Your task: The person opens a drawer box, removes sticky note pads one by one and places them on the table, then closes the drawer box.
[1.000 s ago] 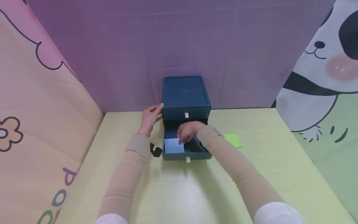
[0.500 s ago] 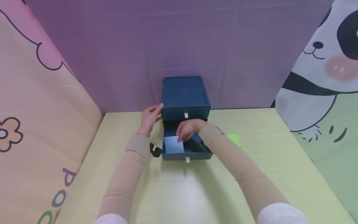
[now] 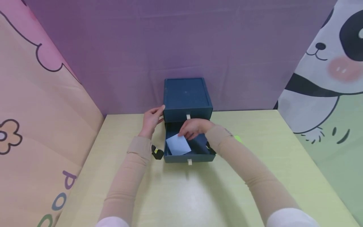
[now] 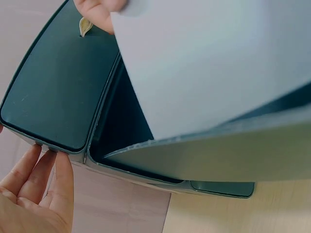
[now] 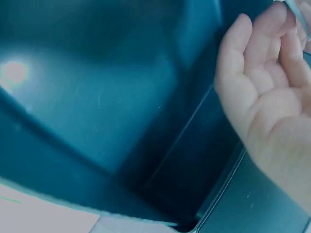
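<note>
My right hand pinches a light blue square of paper by its upper corner, over the pulled-out lower drawer. The paper stands tilted, turned at an angle to the drawer's walls. From the left wrist view, the same paper rises out of the drawer, fingertips at its corner. My left hand touches the left side of the dark blue drawer cabinet, its fingers extended against the wall. The right wrist view shows the drawer's dark inside beside the right palm.
Behind my right forearm, a green sheet pokes out on the pale table. The upper drawer with its white pull tab is pushed in. A small black item sits by my left wrist. A purple cloth hangs behind the cabinet.
The right hand has lifted the blue paper's corner up and back, and the paper has turned from lying square in the drawer's left part to tilted. The left hand has stayed at the cabinet.
</note>
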Tool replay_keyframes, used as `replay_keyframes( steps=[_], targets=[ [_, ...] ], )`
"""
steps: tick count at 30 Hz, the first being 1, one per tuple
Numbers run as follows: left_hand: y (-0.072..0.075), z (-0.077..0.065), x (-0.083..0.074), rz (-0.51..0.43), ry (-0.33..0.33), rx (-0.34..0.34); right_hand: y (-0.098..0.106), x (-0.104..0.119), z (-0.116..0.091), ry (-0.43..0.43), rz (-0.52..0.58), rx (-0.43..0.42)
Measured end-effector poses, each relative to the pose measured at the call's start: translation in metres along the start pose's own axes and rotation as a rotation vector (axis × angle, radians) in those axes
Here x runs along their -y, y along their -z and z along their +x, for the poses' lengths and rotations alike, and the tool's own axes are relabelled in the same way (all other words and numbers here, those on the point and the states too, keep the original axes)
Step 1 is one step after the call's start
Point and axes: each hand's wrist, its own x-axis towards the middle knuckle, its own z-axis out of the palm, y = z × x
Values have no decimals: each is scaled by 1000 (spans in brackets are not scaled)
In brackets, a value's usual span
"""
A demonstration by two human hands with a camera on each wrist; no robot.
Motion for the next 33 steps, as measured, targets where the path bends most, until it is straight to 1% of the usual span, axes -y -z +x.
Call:
replay_keyframes(
  steps=[5,13,22,29,33],
  targets=[
    [0,0,0,-7,-7,2,0,-3,-4,-20,108,-48],
    [1,1,1,-4,-9,2,5,-11,-13,4,298,-109],
    [1,2,1,1,-8,-3,8,-17,-19,41,401,-154],
    [0,2,1,2,-14,0,11,-25,-23,99,490,-151],
    [0,2,2,1,-19,-2,11,-30,-25,125,533,-162]
  ],
)
